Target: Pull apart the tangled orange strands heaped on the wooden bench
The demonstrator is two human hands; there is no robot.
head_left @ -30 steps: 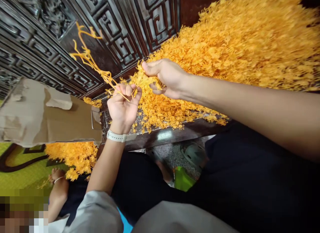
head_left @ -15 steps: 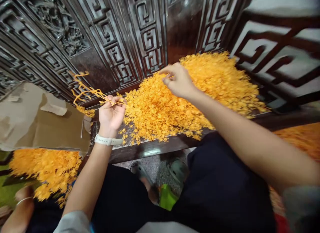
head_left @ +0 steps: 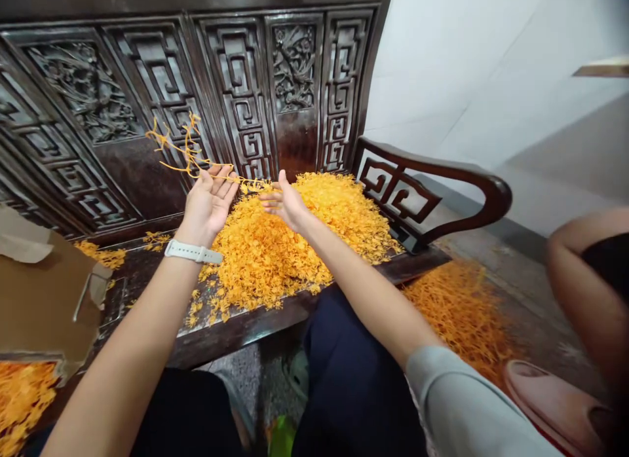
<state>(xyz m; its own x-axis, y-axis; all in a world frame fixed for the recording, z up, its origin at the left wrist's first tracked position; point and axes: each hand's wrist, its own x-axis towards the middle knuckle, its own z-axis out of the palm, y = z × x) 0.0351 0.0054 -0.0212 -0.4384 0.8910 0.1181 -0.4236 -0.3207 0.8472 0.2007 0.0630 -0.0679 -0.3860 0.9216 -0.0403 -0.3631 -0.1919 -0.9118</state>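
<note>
My left hand (head_left: 209, 198), with a pale watch band at the wrist, holds thin orange branching stems (head_left: 184, 154) between thumb and fingers, its palm turned up. The stems fan out to the upper left, and one runs right toward my right hand (head_left: 284, 201). That hand has its fingers apart beside the small orange pieces at the stem's tip, with nothing visibly gripped. Below both hands, a large heap of small orange plastic-looking pieces (head_left: 275, 254) covers the seat of a dark carved wooden bench (head_left: 236, 326).
At the left stands a cardboard box (head_left: 44, 300), with more orange pieces below it. The bench's curved armrest (head_left: 442, 169) rises at the right. Orange stems (head_left: 457, 306) lie on the floor, near another person's bent leg (head_left: 580, 287) and a pink slipper (head_left: 550, 391).
The view has swung toward the right, showing the armrest and wall. My right hand has come closer to my left hand, and its fingers have spread. The stems remain in my left hand.
</note>
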